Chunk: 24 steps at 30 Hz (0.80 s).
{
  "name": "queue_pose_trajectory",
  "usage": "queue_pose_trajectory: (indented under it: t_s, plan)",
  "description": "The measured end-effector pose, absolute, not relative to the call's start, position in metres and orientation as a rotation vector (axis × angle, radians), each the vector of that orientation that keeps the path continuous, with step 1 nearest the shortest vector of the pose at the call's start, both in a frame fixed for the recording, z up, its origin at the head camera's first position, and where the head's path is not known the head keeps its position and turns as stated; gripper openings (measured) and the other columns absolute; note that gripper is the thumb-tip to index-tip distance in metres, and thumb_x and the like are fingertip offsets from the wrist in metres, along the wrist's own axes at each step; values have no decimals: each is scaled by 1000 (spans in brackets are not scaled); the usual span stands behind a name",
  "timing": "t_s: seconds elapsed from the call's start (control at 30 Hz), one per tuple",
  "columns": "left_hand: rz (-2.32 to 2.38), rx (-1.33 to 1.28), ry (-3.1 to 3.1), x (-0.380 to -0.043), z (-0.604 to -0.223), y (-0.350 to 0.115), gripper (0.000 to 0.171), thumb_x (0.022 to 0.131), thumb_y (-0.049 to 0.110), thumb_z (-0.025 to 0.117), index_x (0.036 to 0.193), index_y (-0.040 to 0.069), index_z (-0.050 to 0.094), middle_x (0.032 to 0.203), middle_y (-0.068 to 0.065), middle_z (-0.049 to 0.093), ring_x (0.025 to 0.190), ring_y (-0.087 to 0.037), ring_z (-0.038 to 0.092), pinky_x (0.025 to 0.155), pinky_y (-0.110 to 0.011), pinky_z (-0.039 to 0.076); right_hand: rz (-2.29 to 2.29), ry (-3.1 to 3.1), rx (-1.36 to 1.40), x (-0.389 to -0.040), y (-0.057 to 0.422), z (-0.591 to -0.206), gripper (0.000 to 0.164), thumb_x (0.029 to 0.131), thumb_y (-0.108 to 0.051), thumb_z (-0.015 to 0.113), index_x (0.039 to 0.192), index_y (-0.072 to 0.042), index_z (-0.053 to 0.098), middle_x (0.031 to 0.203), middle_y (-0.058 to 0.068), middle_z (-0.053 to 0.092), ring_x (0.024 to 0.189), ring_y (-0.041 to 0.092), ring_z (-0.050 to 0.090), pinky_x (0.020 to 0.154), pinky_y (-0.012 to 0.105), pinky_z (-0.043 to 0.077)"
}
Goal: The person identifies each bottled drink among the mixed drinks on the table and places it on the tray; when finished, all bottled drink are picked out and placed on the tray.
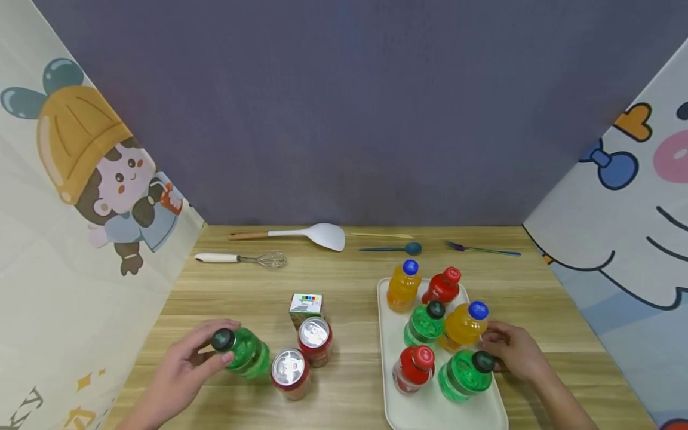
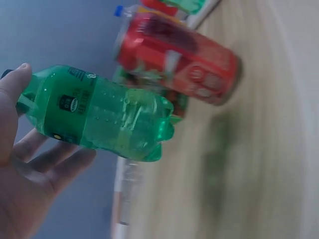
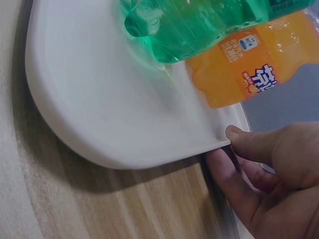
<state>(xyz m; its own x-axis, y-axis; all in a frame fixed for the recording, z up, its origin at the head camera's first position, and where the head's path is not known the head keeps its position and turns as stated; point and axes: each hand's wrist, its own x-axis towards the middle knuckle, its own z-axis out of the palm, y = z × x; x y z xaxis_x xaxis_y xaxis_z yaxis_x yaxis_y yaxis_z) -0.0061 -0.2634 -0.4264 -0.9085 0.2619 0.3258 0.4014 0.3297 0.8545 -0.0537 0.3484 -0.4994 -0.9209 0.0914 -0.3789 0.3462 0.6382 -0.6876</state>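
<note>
My left hand pinches a green soda bottle near its black cap with thumb and fingers. In the left wrist view that bottle hangs above the wooden table. Two red soda cans stand just right of it, with a small drink carton behind them. On the right, my right hand grips the side rim of a white tray; the right wrist view shows the thumb on top of the rim and fingers underneath. The tray bears two orange soda bottles, two red-capped bottles and two green bottles.
Along the table's back lie a white spatula, a whisk, a thin gold utensil, a dark spoon and a fork. A grey wall panel rises behind; cartoon-printed panels flank both sides.
</note>
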Motion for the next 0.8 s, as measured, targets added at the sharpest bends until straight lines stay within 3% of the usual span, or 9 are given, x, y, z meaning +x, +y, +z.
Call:
queue_pose_trajectory:
  t_s: [0.2, 0.47, 0.8]
  plan:
    - [-1499, -587, -2482, -5, -391, -263, 47, 87, -12, 73, 130, 5, 65, 131, 1, 65, 118, -3, 62, 73, -26, 62, -1147, 2569, 334, -53, 348, -498, 58, 95, -21, 74, 143, 3, 53, 112, 13, 71, 87, 20, 66, 65, 33, 61]
    - [-1416, -673, -2519, -14, -340, -248, 46, 86, -11, 75, 128, 8, 66, 127, 11, 66, 110, -4, 65, 72, -27, 62, -1112, 2572, 341, -55, 348, -495, 57, 96, -21, 73, 144, 2, 52, 112, 12, 71, 86, 20, 65, 65, 32, 61]
    - [-1495, -887, -2473, -22, -326, -209, 47, 85, -6, 78, 126, 15, 67, 124, 2, 68, 103, -7, 68, 73, -29, 63, -1198, 2512, 361, -53, 348, -495, 59, 97, -18, 70, 147, 5, 47, 117, 18, 69, 86, 19, 67, 67, 34, 62]
